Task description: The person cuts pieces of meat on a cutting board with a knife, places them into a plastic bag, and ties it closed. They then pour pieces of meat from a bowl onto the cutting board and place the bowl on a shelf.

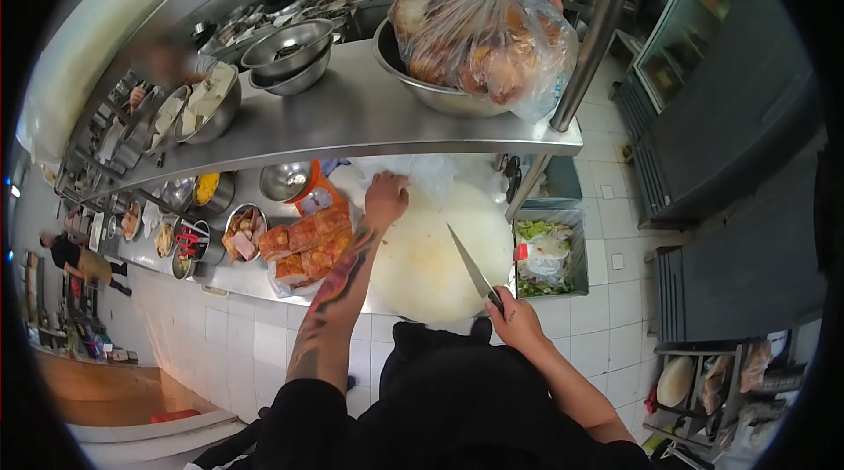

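Note:
My right hand (517, 326) is wrapped round the dark handle of a kitchen knife (473, 262). Its long blade points away from me over a round white cutting board (422, 268). Beyond the board's far left edge, my left hand (387, 199) has its fingers bent at a crumpled clear plastic bag (426, 173), seemingly gripping it; the shelf partly hides the bag. Slabs of browned roast pork (308, 237) lie left of the board, beside my left forearm.
An orange scale (316, 197) carries a metal bowl (286, 181). A steel shelf (352, 109) overhead bears a bag of browned meat (492, 48) in a basin. A bin (549, 281) with greens stands right of the board. Other people (79, 261) are farther off.

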The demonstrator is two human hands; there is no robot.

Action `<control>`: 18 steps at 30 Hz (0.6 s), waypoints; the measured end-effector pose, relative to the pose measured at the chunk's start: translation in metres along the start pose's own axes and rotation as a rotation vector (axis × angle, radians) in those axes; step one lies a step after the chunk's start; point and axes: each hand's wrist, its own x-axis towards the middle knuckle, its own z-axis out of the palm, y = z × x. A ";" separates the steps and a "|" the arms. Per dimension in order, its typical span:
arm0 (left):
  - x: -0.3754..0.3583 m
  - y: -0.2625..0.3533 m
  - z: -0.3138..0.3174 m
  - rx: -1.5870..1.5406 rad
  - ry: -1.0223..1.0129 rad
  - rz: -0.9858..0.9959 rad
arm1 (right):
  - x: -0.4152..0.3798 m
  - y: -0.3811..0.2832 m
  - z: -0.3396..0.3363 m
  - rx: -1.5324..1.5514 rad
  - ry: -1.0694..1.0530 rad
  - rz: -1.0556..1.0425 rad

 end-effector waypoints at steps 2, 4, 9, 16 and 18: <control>0.038 -0.010 0.011 0.225 -0.234 0.003 | 0.000 -0.004 -0.002 -0.049 -0.023 0.011; 0.064 -0.033 0.030 0.141 -0.015 0.047 | -0.003 -0.013 -0.004 -0.103 -0.027 -0.018; 0.088 -0.071 0.039 0.103 -0.116 0.123 | -0.017 -0.027 0.014 0.002 0.065 0.142; 0.090 -0.076 0.038 0.055 -0.182 0.124 | -0.024 -0.033 0.036 0.040 0.260 0.230; 0.080 -0.072 0.023 0.038 -0.178 0.126 | -0.024 -0.041 0.039 0.013 0.251 0.261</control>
